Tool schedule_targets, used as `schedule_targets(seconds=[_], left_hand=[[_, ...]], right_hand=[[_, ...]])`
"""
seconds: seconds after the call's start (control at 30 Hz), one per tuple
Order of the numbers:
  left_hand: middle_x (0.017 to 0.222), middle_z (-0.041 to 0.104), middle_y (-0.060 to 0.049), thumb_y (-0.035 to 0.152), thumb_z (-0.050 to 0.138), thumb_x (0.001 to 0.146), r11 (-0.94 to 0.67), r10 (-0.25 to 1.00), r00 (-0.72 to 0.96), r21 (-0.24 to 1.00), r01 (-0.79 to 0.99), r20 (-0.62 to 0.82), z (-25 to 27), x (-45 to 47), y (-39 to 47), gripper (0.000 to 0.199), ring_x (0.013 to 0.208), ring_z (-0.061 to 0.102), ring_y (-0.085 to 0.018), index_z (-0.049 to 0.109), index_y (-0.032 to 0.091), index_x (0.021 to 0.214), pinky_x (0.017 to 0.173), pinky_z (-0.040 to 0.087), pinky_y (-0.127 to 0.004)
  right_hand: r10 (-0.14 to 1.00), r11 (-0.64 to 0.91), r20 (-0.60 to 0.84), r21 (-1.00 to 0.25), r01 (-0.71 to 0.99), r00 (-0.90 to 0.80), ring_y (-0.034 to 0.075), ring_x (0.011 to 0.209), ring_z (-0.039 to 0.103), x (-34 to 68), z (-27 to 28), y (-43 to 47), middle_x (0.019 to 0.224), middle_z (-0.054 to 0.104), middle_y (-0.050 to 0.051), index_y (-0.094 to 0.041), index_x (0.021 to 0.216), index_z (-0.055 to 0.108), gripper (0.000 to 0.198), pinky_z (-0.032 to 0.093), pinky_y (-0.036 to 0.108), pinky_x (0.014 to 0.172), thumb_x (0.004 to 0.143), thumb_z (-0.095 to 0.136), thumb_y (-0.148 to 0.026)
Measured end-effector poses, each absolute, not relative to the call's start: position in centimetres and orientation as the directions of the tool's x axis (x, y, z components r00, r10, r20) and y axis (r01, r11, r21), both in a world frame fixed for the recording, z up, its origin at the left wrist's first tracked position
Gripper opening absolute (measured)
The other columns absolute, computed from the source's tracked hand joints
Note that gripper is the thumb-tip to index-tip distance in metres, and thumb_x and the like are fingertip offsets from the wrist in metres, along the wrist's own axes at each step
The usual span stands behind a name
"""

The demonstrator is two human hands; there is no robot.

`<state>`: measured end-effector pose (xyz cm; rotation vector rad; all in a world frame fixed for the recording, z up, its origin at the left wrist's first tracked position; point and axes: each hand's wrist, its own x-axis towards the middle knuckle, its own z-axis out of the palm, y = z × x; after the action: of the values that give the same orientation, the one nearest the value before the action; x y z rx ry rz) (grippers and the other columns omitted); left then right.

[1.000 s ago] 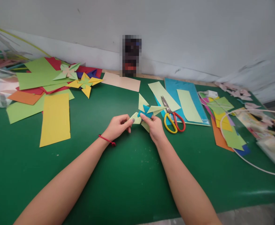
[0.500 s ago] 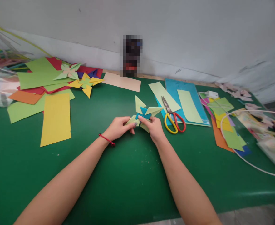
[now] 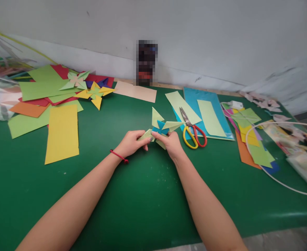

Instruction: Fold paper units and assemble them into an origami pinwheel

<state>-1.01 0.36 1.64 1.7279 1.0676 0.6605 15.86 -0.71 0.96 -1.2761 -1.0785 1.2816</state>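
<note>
Between my two hands is an origami star point(image 3: 160, 127) with pale green points and a blue centre. My left hand point(image 3: 132, 141) pinches its lower left point between thumb and fingers. On the other side my right hand point(image 3: 173, 143) grips the lower right part, its thumb lying across the front near the blue middle. The fingers behind the paper are mostly hidden. Just right of the star lie scissors point(image 3: 193, 132) with one yellow and one red handle, blades pointing away from me, partly over a pale green strip point(image 3: 182, 104).
Blue sheets point(image 3: 200, 93) lie behind the scissors. At left are a yellow sheet point(image 3: 63, 134), coloured paper, and finished stars, one yellow and green point(image 3: 95, 93). A white cable point(image 3: 250, 150) loops over paper scraps at right. A pixelated object point(image 3: 146, 62) stands against the wall.
My right thumb has shifted slightly left and down across the star, so more of the blue centre shows. Both hands still hold the star in nearly the same place.
</note>
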Motion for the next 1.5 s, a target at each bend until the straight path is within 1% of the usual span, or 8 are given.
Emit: schedule_targets(seconds=[0.2,0.37,0.83,0.93,1.03,1.2,1.37,1.5], left_hand=[[0.044,0.054,0.005,0.04,0.053,0.08,-0.118,0.882,0.469,0.943,0.31,-0.044,1.6,-1.1,0.3,0.031,0.045,0.046,-0.008,0.053,0.016,0.059,0.049,0.034,-0.019],[0.045,0.055,0.005,0.039,0.052,0.081,-0.046,0.874,0.48,0.969,0.244,-0.079,1.6,-1.1,0.4,0.032,0.044,0.05,-0.008,0.055,0.016,0.06,0.052,0.038,-0.019],[0.045,0.06,0.003,0.041,0.053,0.082,0.015,0.869,0.489,0.993,0.114,-0.07,1.7,-1.5,0.5,0.034,0.047,0.053,-0.008,0.056,0.017,0.059,0.063,0.043,-0.022],[0.044,0.059,0.002,0.042,0.052,0.082,0.025,0.894,0.445,0.998,0.063,-0.051,1.7,-1.5,0.6,0.036,0.046,0.053,-0.009,0.056,0.017,0.057,0.063,0.044,-0.022],[0.042,0.056,0.003,0.045,0.049,0.083,0.046,0.922,0.384,0.998,0.033,-0.055,1.7,-1.5,0.7,0.038,0.045,0.053,-0.01,0.055,0.017,0.058,0.06,0.045,-0.023],[0.049,0.059,0.0,0.05,0.042,0.085,0.038,0.921,0.385,0.997,0.064,-0.06,1.6,-1.2,0.7,0.043,0.048,0.056,-0.01,0.056,0.016,0.064,0.058,0.046,-0.023],[0.063,0.064,-0.002,0.04,0.058,0.077,0.053,0.883,0.462,0.996,0.071,-0.08,1.5,-0.6,0.6,0.027,0.057,0.059,-0.012,0.058,0.014,0.082,0.059,0.048,-0.025],[0.071,0.066,-0.004,0.039,0.058,0.077,0.047,0.89,0.451,0.997,0.064,-0.071,1.2,-0.5,0.6,0.03,0.06,0.059,-0.012,0.06,0.013,0.091,0.058,0.049,-0.025]], right_hand=[[0.992,-0.113,-0.117,-0.989,-0.093,0.043,0.021,0.083,0.064,15.8,0.9,-0.7,0.085,0.07,0.004,-0.017,0.08,0.07,0.027,0.048,0.036,0.081,0.058,0.076,-0.032],[0.988,-0.126,-0.135,-0.984,-0.126,0.072,0.02,0.08,0.063,15.6,1.3,-0.7,0.083,0.07,0.004,-0.017,0.078,0.069,0.027,0.048,0.035,0.08,0.057,0.077,-0.031],[0.983,-0.136,-0.161,-0.961,-0.239,0.09,0.015,0.067,0.061,16.4,0.6,-0.2,0.069,0.066,0.0,-0.017,0.067,0.065,0.021,0.048,0.03,0.073,0.057,0.077,-0.03],[0.972,-0.159,-0.203,-0.938,-0.309,0.115,0.017,0.072,0.063,16.9,0.3,0.1,0.072,0.067,0.0,-0.018,0.068,0.063,0.021,0.049,0.031,0.074,0.059,0.076,-0.032],[0.951,-0.2,-0.27,-0.909,-0.365,0.152,0.021,0.082,0.065,17.2,0.3,0.5,0.084,0.07,0.004,-0.019,0.076,0.064,0.026,0.052,0.033,0.076,0.059,0.075,-0.036],[0.96,-0.168,-0.241,-0.905,-0.39,0.145,0.022,0.09,0.064,17.0,0.4,0.7,0.095,0.07,0.005,-0.018,0.087,0.065,0.035,0.053,0.034,0.078,0.06,0.075,-0.039],[0.965,-0.178,-0.238,-0.901,-0.396,0.107,0.023,0.092,0.063,16.4,0.2,0.6,0.091,0.07,0.006,-0.018,0.086,0.066,0.035,0.052,0.034,0.077,0.068,0.066,-0.047],[0.979,-0.177,-0.202,-0.916,-0.36,0.032,0.022,0.099,0.061,15.7,0.3,0.2,0.1,0.068,0.005,-0.02,0.097,0.065,0.037,0.05,0.034,0.083,0.073,0.061,-0.049]])
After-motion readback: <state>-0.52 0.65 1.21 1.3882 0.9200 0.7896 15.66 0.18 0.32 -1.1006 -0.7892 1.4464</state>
